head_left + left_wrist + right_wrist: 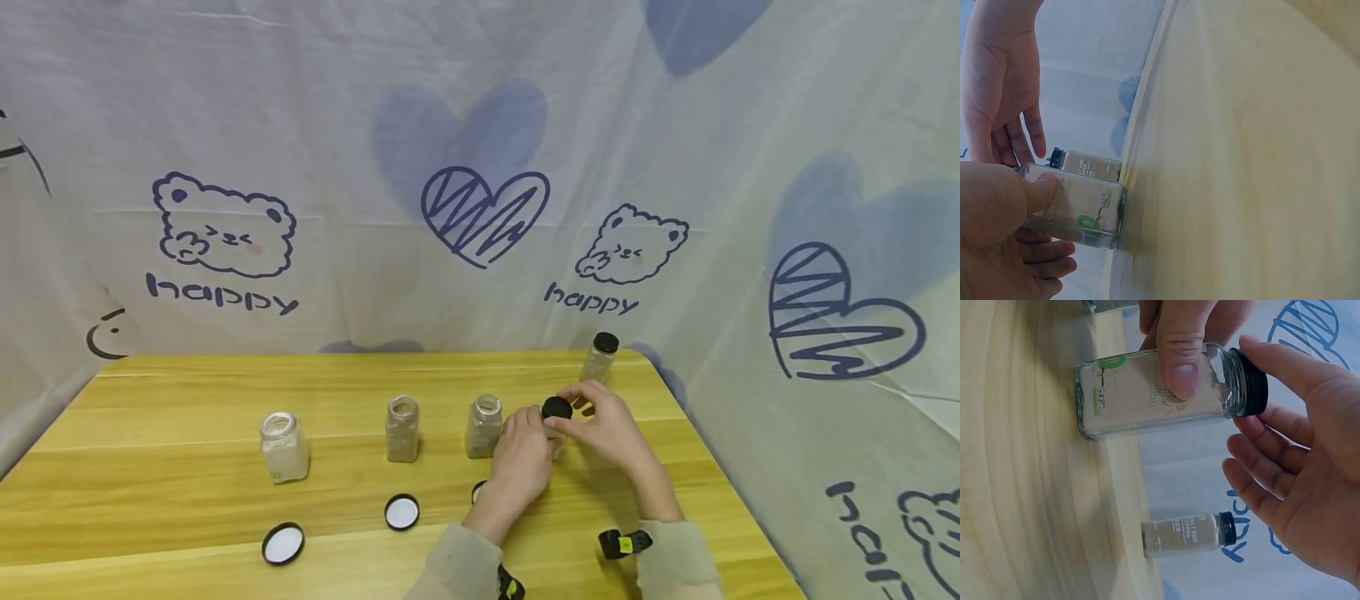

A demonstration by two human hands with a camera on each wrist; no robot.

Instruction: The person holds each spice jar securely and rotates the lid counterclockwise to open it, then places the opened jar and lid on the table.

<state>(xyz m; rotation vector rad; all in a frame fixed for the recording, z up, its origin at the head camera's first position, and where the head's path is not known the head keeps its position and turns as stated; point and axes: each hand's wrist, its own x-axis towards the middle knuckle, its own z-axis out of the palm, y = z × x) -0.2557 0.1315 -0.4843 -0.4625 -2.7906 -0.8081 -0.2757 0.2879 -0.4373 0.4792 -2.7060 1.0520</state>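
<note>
A clear square glass spice jar [1125,394] with pale powder inside stands on the table, a black lid [557,407] at its mouth. My left hand [522,457] grips the jar's body, its thumb flat along one side in the right wrist view. With thumb and index finger, my right hand [603,423] pinches the lid's edge while the other fingers spread loosely. Just left of my left hand stands an uncapped jar [484,429]. Behind the right hand is another jar [1185,534] with its black lid on.
Two more uncapped jars, one in the middle [402,433] and one at left [285,450], stand on the wooden table [150,467]. Black lids with white liners lie before them, a left lid [283,544] and a middle lid [402,512]; a third lid [477,492] is partly hidden by my left wrist.
</note>
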